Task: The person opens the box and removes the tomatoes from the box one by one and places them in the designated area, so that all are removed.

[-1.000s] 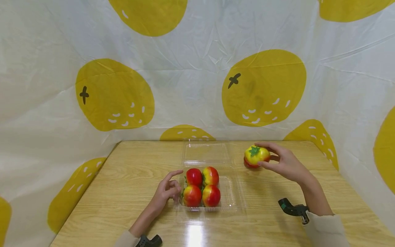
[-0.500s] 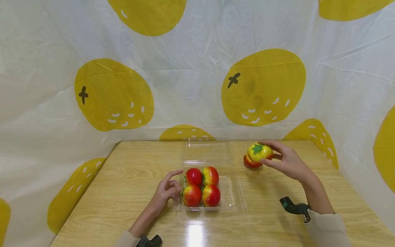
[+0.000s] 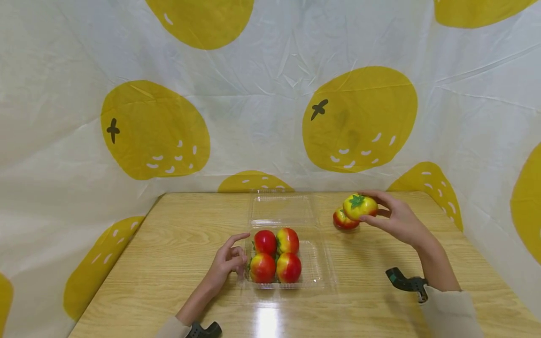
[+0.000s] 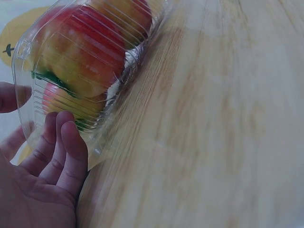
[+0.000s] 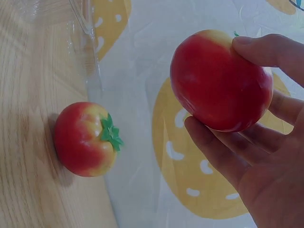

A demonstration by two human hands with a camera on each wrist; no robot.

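In the head view, my right hand [image 3: 399,218] holds a red-and-yellow tomato [image 3: 360,206] with a green leafy top, off the table at the right. The right wrist view shows thumb and fingers pinching this tomato [image 5: 221,80] from opposite sides. A second tomato [image 3: 345,220] sits on the table just below and left of it, partly covered in the head view. Several more, such as a front tomato [image 3: 289,267], lie in the left half of a clear plastic clamshell box [image 3: 314,263]. My left hand [image 3: 224,263] lies at the box's left side, fingers loosely bent against its wall [image 4: 35,102].
The box's clear lid [image 3: 281,209] lies folded back behind it. A wooden table [image 3: 190,220] spreads under everything. Behind and at both sides hangs a white cloth [image 3: 253,126] with yellow fruit prints.
My right hand has lifted the held tomato and shifted it slightly right, uncovering more of the tomato on the table. The left hand and the box have stayed in place.
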